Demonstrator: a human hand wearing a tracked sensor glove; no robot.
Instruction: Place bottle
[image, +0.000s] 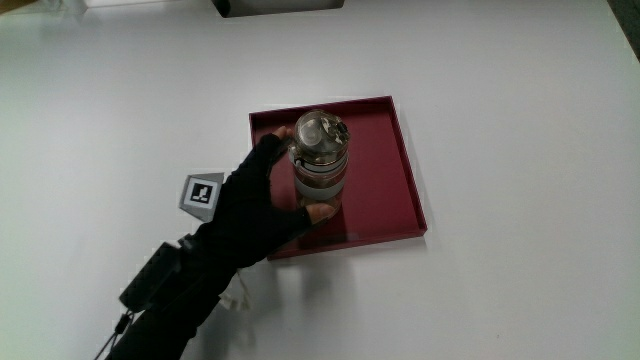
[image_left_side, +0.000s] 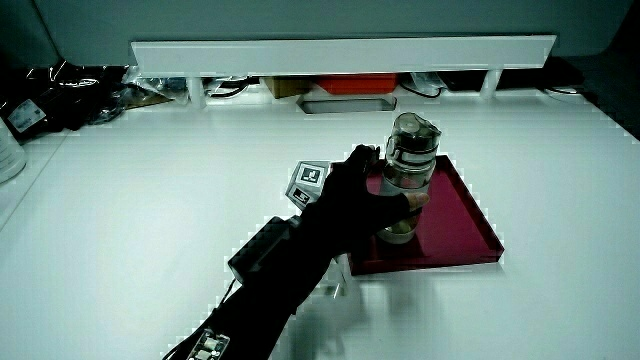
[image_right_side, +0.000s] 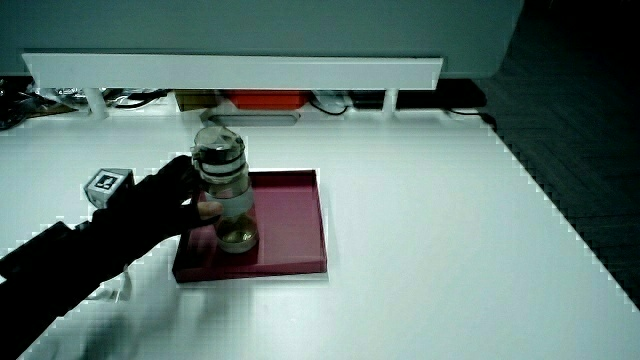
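A clear bottle (image: 320, 160) with a grey band and a metal-look lid stands upright in the dark red tray (image: 385, 170); both side views show the bottle (image_left_side: 408, 175) (image_right_side: 225, 190) too. The gloved hand (image: 262, 200) wraps the bottle's body, fingers curled around it, thumb at the base end. The bottle's foot seems to rest on the tray floor (image_right_side: 290, 225), near the tray's edge closest to the hand. A patterned cube (image: 201, 194) sits on the back of the hand.
A low white partition (image_left_side: 340, 55) runs along the table's edge farthest from the person, with an orange box (image_left_side: 358, 84) and a grey flat item (image_left_side: 345, 103) under it. Cables and dark clutter (image_left_side: 60, 90) lie at one table corner.
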